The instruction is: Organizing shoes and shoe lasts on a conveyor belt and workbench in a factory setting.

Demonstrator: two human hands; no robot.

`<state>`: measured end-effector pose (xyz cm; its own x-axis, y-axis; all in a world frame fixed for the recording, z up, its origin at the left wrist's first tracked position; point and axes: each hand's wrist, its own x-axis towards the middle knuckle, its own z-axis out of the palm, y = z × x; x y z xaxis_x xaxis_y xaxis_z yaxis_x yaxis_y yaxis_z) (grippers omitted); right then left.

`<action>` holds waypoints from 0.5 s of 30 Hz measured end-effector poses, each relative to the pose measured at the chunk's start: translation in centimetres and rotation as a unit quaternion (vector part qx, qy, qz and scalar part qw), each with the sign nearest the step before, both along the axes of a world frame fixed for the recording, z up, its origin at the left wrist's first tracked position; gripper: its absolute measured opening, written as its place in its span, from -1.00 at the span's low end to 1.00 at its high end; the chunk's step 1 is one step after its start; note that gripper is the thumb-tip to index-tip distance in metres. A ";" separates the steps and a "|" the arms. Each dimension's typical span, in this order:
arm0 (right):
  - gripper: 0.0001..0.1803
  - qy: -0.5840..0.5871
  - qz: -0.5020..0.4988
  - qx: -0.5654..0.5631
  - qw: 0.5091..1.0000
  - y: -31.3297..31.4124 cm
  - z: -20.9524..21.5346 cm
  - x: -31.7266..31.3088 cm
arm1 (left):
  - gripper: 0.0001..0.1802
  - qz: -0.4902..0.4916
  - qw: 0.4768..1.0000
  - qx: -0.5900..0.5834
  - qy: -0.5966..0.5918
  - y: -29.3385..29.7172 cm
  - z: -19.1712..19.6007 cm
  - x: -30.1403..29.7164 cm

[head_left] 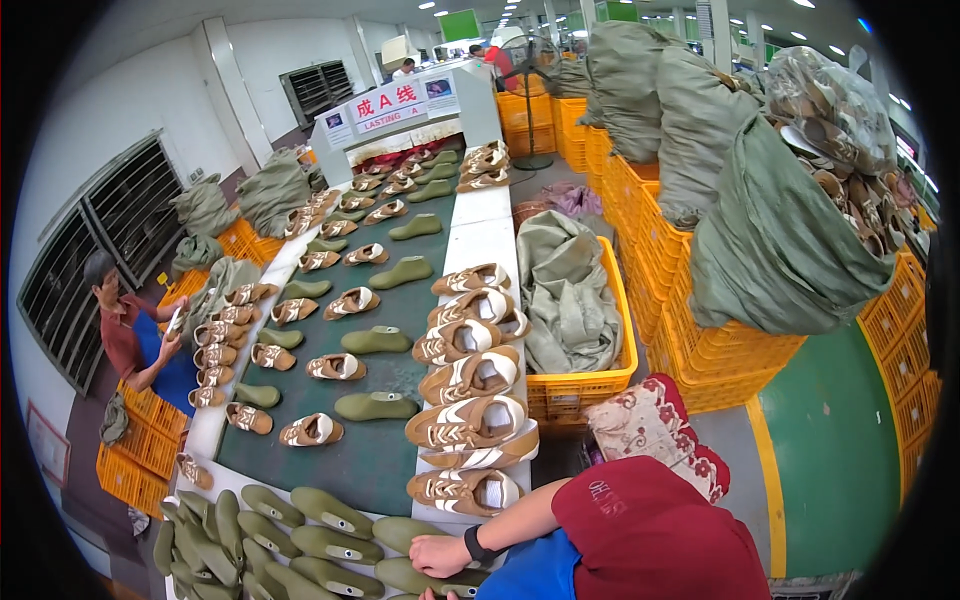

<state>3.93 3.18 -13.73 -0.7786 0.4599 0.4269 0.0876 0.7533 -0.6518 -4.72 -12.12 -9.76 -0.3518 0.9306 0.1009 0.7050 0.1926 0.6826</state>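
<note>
Remotely, I see in the head view the right hand (440,556), bottom center, fingers curled over an olive-green shoe last (398,575); I cannot tell whether they clamp it, nor how the left hand's (434,595) fingers stand, lower edge. Brown-and-white sneakers (468,422) line frame center.

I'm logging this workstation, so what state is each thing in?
Near-end green lasts: lying close together, bare
Watch-wearing hand: on the lasts; grip unclear
Right-side brown-and-white shoes: upright, laced, in a row
Green belt: partly covered; motion unclear
Clear plastic bag: bulging, filled
Large green sack: creased, sagging
Orange crates: stacked
Standing fan: upright; spinning unclear
</note>
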 end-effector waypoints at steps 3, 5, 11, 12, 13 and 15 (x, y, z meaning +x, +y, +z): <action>-0.90 0.001 -0.013 0.000 1.000 0.0 0.2 0.2 | -0.48 0.008 1.000 0.004 0.002 -0.4 -1.0 -0.3; -0.90 0.005 -0.016 -0.003 1.000 0.0 -0.1 0.1 | -0.49 0.017 1.000 0.002 0.007 -0.8 -1.5 -0.7; -0.90 0.010 -0.025 0.000 1.000 0.2 -0.4 0.0 | -0.51 0.012 1.000 0.003 0.023 -1.7 -0.8 -1.5; -0.90 0.008 -0.023 0.007 1.000 0.2 -0.4 -0.1 | -0.51 0.007 1.000 0.005 0.027 -1.9 -0.5 -1.6; -0.90 0.008 -0.028 0.005 1.000 0.1 -0.5 -0.1 | -0.52 0.001 1.000 0.008 0.030 -2.0 -0.2 -1.7; -0.90 0.002 -0.024 0.008 1.000 0.1 -0.4 0.0 | -0.52 -0.010 0.999 0.017 0.035 -1.8 0.2 -1.6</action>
<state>3.90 3.30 -14.14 -0.7546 0.4890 0.4375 0.1211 0.7591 -0.6396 -6.37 -13.90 -9.60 -0.3241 0.9329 0.1569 0.7547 0.1550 0.6374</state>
